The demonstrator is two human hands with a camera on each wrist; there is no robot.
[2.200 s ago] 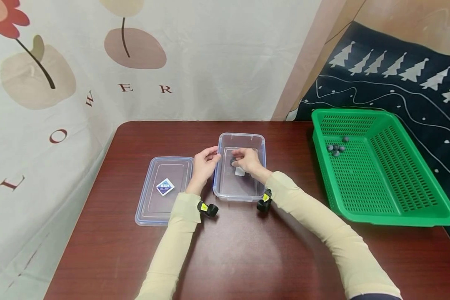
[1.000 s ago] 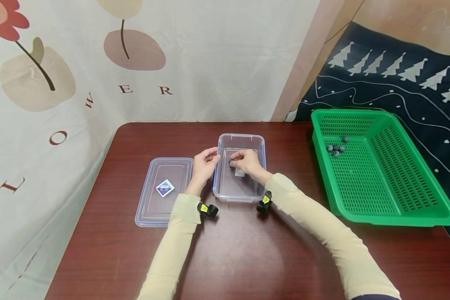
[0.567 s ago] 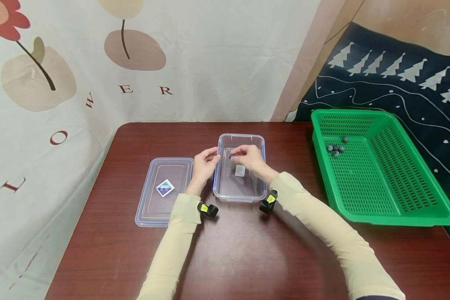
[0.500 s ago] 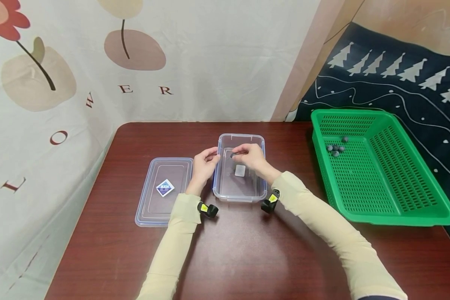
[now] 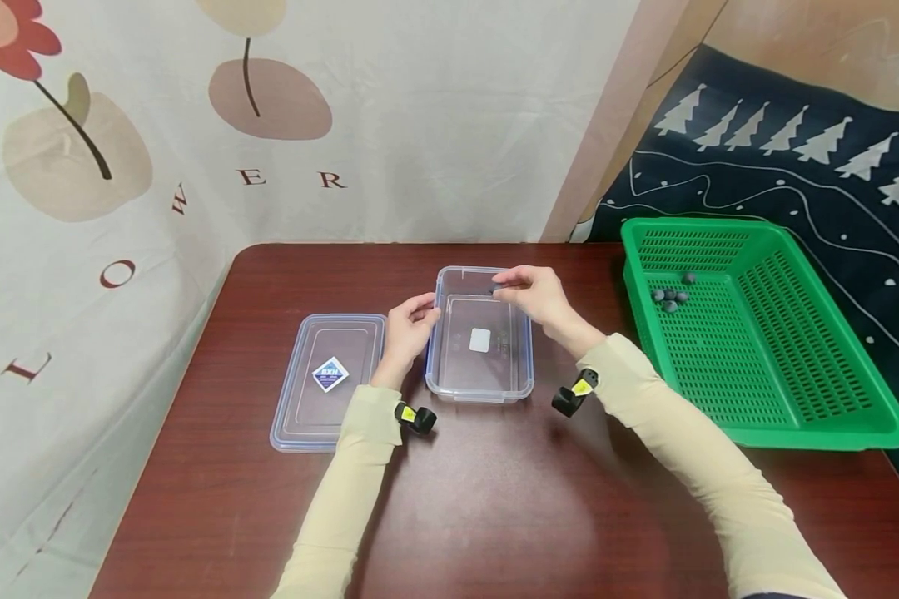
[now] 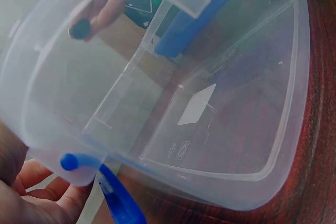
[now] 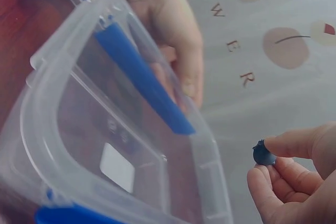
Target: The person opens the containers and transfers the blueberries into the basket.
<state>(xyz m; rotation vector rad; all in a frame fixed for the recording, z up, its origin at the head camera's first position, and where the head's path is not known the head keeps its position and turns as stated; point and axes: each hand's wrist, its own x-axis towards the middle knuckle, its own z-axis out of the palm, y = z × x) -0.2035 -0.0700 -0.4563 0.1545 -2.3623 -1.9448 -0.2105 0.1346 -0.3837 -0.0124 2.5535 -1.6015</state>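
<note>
A blueberry (image 7: 264, 153) is pinched between the thumb and fingers of my right hand (image 5: 536, 294), over the far right corner of a clear plastic box (image 5: 479, 393). In the left wrist view that blueberry (image 6: 80, 29) shows dark through the box wall. My left hand (image 5: 405, 334) touches the outside of the box's left wall, fingers loosely bent near a blue latch (image 6: 121, 198). Inside the box only a small white square (image 5: 479, 340) shows on the bottom. Several more blueberries (image 5: 670, 295) sit in a green basket (image 5: 764, 436) at the right.
A clear lid (image 5: 292, 416) with a blue edge and a diamond label lies left of the box, partly behind the left forearm. The brown table (image 5: 487, 516) ends at a printed cloth wall (image 5: 449, 125) behind. Each wrist wears a small black camera.
My right hand has lifted the blueberry from inside the box and moved it up, back and right toward the far right corner. The left hand, box, lid and basket stay put.
</note>
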